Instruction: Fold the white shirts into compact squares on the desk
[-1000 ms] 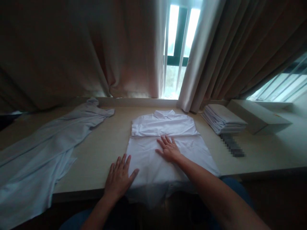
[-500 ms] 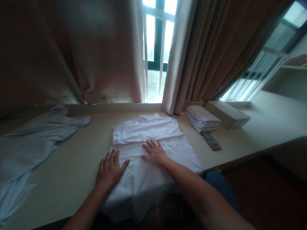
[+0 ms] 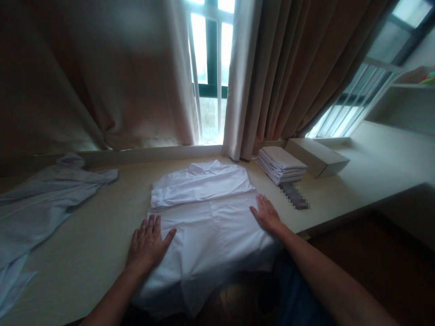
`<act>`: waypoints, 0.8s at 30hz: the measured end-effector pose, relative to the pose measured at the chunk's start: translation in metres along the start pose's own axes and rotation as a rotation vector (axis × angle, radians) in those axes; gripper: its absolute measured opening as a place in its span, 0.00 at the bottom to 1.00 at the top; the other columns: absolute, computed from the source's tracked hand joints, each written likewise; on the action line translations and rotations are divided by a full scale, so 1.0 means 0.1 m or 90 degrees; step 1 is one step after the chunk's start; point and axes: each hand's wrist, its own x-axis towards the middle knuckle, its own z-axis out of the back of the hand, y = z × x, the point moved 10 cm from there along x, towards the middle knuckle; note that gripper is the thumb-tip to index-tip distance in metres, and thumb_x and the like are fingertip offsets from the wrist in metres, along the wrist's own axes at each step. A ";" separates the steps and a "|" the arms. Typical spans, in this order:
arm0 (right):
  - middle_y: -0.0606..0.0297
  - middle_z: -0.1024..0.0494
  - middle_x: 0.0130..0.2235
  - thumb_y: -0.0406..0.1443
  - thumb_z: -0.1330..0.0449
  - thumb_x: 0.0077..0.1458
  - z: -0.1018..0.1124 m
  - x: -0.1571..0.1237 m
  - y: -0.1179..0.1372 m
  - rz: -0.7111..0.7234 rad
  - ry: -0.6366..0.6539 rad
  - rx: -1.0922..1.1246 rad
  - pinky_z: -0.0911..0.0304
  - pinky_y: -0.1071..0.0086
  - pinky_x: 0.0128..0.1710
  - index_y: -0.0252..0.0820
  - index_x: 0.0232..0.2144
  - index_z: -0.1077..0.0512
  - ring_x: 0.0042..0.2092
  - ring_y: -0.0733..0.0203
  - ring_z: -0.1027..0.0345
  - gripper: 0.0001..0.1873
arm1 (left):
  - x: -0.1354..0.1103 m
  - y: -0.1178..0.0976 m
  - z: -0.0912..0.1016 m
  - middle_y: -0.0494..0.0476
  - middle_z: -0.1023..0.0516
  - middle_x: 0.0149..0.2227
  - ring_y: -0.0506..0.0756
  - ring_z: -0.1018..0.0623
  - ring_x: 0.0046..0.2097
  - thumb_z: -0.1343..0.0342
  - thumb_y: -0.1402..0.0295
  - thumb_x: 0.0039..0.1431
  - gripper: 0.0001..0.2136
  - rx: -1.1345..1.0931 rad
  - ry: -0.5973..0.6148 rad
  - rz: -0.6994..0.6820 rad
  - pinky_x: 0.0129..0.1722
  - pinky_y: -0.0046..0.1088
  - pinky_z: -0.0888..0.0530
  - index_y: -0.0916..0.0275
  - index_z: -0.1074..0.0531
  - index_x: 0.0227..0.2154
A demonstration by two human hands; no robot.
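Note:
A white shirt (image 3: 217, 226) lies on the table in front of me, collar towards the window. One sleeve is folded across its upper part, and the lower hem hangs over the near edge. My left hand (image 3: 147, 242) rests flat on the shirt's left side, fingers spread and thumb out. On the shirt's right edge lies my right hand (image 3: 267, 213), palm down with its fingers stretched out. Neither hand grips anything.
A loose, crumpled pale shirt (image 3: 50, 199) is spread at the left of the table (image 3: 102, 222). To the right are a stack of folded white shirts (image 3: 282, 164), a blurred-out item (image 3: 295, 195) and a white box (image 3: 317, 156). Curtains (image 3: 142, 81) hang behind.
My right hand has slid from the middle of the shirt to its right edge. My left hand keeps its place on the left side. The view has shifted slightly to the right.

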 end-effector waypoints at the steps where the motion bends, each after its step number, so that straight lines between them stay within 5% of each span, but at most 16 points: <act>1: 0.54 0.55 0.69 0.54 0.64 0.63 0.00 0.00 -0.03 -0.005 -0.001 -0.004 0.70 0.60 0.66 0.32 0.67 0.53 0.69 0.55 0.67 0.40 | 0.00 0.00 0.00 0.70 0.53 0.68 0.66 0.53 0.68 0.68 0.44 0.58 0.41 0.001 0.000 -0.002 0.64 0.47 0.55 0.72 0.54 0.66; 13: 0.58 0.60 0.69 0.55 0.65 0.63 -0.08 0.06 0.00 -0.019 0.007 -0.009 0.77 0.55 0.66 0.34 0.68 0.57 0.69 0.54 0.73 0.41 | 0.05 0.03 -0.05 0.67 0.56 0.69 0.65 0.54 0.69 0.69 0.43 0.58 0.41 -0.003 0.038 0.000 0.64 0.48 0.54 0.70 0.55 0.66; 24: 0.57 0.60 0.69 0.54 0.65 0.63 -0.15 0.29 0.10 0.001 0.028 -0.018 0.79 0.56 0.65 0.33 0.68 0.58 0.69 0.54 0.74 0.41 | 0.34 0.13 -0.11 0.66 0.57 0.69 0.66 0.56 0.69 0.68 0.42 0.57 0.42 -0.035 0.049 0.036 0.63 0.49 0.58 0.70 0.56 0.67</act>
